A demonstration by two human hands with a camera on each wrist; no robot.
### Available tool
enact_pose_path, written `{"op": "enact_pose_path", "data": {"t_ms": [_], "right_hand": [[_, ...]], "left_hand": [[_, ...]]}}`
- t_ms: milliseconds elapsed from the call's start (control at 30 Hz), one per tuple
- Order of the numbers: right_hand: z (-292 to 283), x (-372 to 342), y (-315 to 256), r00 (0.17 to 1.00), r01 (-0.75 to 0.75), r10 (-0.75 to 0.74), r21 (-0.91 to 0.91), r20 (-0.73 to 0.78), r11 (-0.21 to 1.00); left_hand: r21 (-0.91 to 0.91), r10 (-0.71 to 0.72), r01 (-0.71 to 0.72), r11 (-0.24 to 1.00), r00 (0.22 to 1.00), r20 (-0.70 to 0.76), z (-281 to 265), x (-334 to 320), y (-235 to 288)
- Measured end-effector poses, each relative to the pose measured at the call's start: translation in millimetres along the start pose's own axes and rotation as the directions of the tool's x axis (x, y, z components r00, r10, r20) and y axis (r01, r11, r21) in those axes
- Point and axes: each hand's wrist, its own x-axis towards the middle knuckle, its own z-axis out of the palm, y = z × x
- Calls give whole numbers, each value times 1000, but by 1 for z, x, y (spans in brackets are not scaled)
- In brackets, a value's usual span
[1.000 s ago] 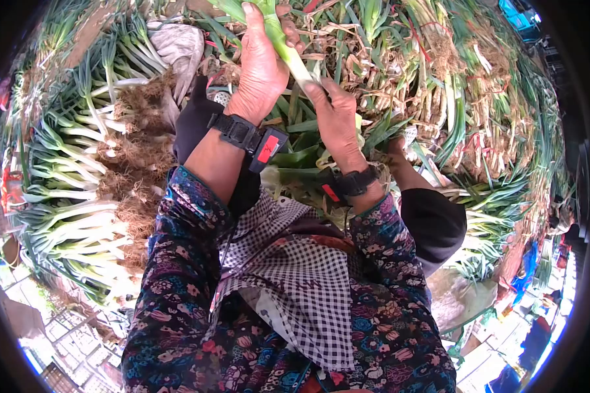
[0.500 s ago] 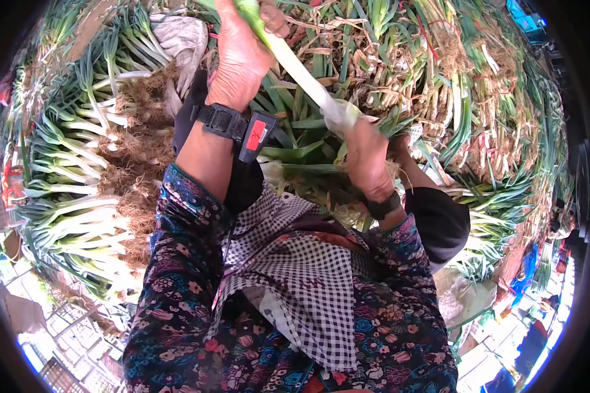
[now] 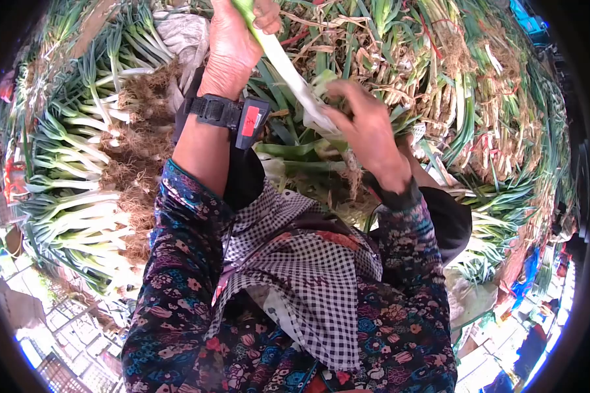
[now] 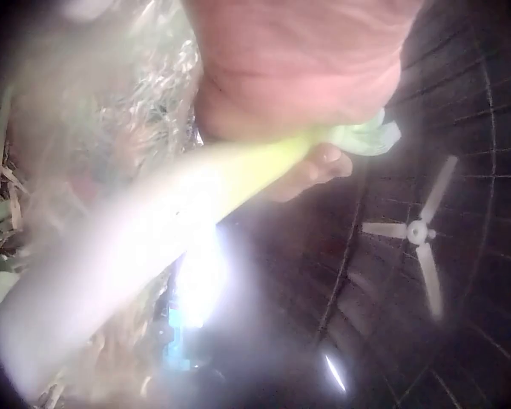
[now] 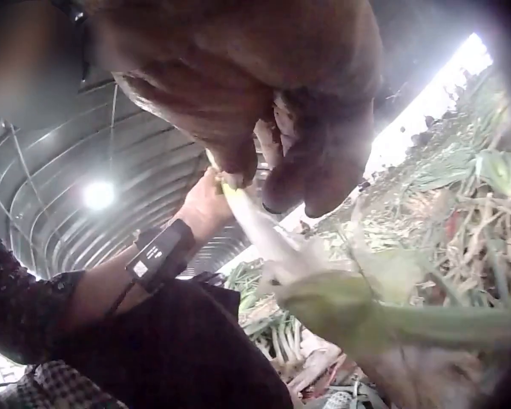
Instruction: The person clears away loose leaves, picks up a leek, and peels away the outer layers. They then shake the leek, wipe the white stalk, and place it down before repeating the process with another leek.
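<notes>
In the head view my left hand (image 3: 233, 39) grips a leek (image 3: 285, 69) by its green upper part. The white stalk slants down toward the right; the leafy end passes out of the frame. My right hand (image 3: 367, 121) is at the lower stalk, fingers loosely bent and apart from the thumb, which overlaps the stalk. A thin loosened outer layer (image 3: 318, 121) hangs at the stalk's lower end, and in the right wrist view this pale peel (image 5: 302, 264) dangles below my fingertips (image 5: 319, 200). The left wrist view shows my left palm (image 4: 298, 68) over the stalk (image 4: 153, 213).
Rows of leeks (image 3: 72, 229) with brown roots lie at the left, near a pale cloth sack (image 3: 187, 33). Trimmed leaves (image 3: 288, 154) heap between the knees. Dry husks and bundled leeks (image 3: 439, 98) fill the far and right side. A checked apron (image 3: 308, 281) covers the lap.
My right hand has gone down along the stalk, pulling a thin layer, then partly back up with its fingers loosened. My left hand has shifted slightly left and away, still holding the leek.
</notes>
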Motion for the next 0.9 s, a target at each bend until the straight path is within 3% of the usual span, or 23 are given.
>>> {"op": "enact_pose_path", "data": {"t_ms": [100, 133, 167, 233, 333, 367, 400, 433, 500, 533, 567, 600, 633, 667, 800, 900], "right_hand": [[18, 14, 12, 984, 136, -138, 18, 109, 990], [17, 13, 5, 970, -188, 134, 269, 205, 945], [16, 12, -2, 861, -498, 359, 454, 360, 739], [18, 8, -6, 863, -499, 356, 497, 358, 710], [23, -1, 6, 910, -396, 287, 422, 298, 816], [27, -5, 13, 977, -189, 164, 189, 138, 964], [30, -11, 20, 1000, 11, -10, -89, 17, 996], [29, -18, 29, 1000, 11, -9, -91, 22, 996], [16, -34, 51, 969, 9, 138, -592, 203, 806], [11, -32, 57, 931, 63, 194, -660, 310, 749], [10, -33, 61, 929, 67, 193, -658, 314, 750], [5, -20, 39, 923, -171, 255, -289, 286, 942], [0, -8, 14, 903, -374, 325, 144, 282, 916], [-5, 2, -10, 882, -425, 331, 263, 336, 866], [12, 6, -25, 904, -414, 310, 415, 295, 810], [15, 3, -18, 918, -380, 280, 422, 280, 823]], "left_hand": [[-58, 0, 1, 998, 1000, 21, 1, -1, 1], [-100, -35, 47, 994, 992, 122, -1, -1, 4], [-136, -67, 99, 986, 973, 221, -3, -1, 7], [-149, -72, 111, 983, 967, 246, -2, -3, 9], [-179, -88, 144, 973, 954, 288, 1, -7, 11], [-198, -98, 162, 967, 949, 299, 1, -8, 12], [-200, -96, 159, 967, 951, 295, -1, -8, 14], [-248, -94, 184, 951, 937, 335, -3, -8, 16], [-303, -85, 210, 930, 923, 376, -6, -7, 17], [-303, -69, 205, 931, 911, 406, -9, -6, 17], [-299, -55, 203, 932, 898, 436, -12, -6, 17], [-282, -67, 179, 942, 928, 366, -10, -10, 19], [-282, -70, 182, 942, 929, 364, -10, -11, 17], [-292, -69, 191, 937, 922, 380, -10, -9, 17], [-287, -54, 181, 941, 914, 402, -11, -7, 14], [-293, -57, 180, 939, 921, 386, -11, -8, 13]]}}
